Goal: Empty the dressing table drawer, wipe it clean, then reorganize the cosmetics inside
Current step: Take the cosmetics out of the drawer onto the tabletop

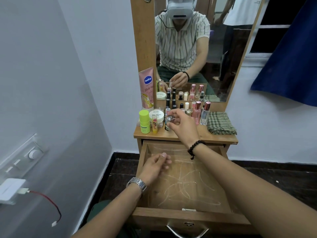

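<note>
Drawer (187, 182) is pulled all the way out under the tabletop (202, 134), bare wood inside with pale scribbly marks. Right hand (181, 124) is up over the tabletop pinching a small clear bottle (169, 119) by its fingertips. Left hand (155, 166) hovers over the drawer's back left corner, fingers loosely curled, holding nothing. Around them: nail polish jar (157, 115), green stick (144, 123), perfume bottles (201, 113), folded checked cloth (221, 123).

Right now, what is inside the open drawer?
The drawer holds no cosmetics: only its bare wooden bottom with pale scratch marks shows. The left hand hovers over its left rear part and covers that area, so I cannot see under it.
</note>
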Demonstrator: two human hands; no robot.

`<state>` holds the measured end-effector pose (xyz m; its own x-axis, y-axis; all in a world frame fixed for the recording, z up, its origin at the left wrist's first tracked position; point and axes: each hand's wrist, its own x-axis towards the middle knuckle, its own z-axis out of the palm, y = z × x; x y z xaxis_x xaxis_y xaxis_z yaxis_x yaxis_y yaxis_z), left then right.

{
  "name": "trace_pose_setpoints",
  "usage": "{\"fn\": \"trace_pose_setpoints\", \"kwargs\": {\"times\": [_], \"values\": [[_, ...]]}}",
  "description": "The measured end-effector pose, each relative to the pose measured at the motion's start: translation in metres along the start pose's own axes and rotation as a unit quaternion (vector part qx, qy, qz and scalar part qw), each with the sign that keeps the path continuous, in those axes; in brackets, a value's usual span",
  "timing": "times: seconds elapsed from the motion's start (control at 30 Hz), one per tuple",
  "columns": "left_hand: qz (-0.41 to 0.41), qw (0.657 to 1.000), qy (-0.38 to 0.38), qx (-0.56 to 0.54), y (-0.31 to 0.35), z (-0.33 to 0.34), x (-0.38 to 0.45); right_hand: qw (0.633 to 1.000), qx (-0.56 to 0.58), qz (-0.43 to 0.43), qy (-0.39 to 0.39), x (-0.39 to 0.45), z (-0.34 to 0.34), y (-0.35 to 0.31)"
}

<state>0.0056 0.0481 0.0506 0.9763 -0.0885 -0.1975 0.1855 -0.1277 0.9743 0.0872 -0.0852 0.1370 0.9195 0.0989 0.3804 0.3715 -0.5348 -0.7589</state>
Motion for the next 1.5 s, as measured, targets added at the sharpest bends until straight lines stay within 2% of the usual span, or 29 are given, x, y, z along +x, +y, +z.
{"fn": "trace_pose_setpoints", "kwargs": {"times": [0.33, 0.9, 1.13, 1.27, 1.37, 1.5], "values": [[0.025, 0.999, -0.003, 0.039, -0.01, -0.002, 0.005, 0.999, -0.028, 0.011, -0.026, 0.003, 0.015, 0.009], [0.048, 0.995, -0.008, 0.089, -0.006, 0.0, -0.001, 0.992, -0.103, -0.035, -0.06, 0.004, 0.018, 0.009], [0.055, 0.992, -0.008, 0.113, -0.006, -0.002, -0.003, 0.988, -0.134, -0.064, -0.052, -0.002, 0.012, 0.011], [0.074, 0.987, -0.005, 0.139, -0.009, -0.002, -0.005, 0.989, -0.117, -0.096, 0.005, -0.015, -0.004, 0.004], [0.105, 0.964, 0.01, 0.242, -0.008, -0.002, -0.006, 0.982, -0.125, -0.14, 0.037, -0.032, -0.028, 0.003], [0.162, 0.91, 0.042, 0.378, -0.001, 0.002, -0.01, 0.962, -0.207, -0.177, 0.028, -0.042, -0.065, 0.025]]}}
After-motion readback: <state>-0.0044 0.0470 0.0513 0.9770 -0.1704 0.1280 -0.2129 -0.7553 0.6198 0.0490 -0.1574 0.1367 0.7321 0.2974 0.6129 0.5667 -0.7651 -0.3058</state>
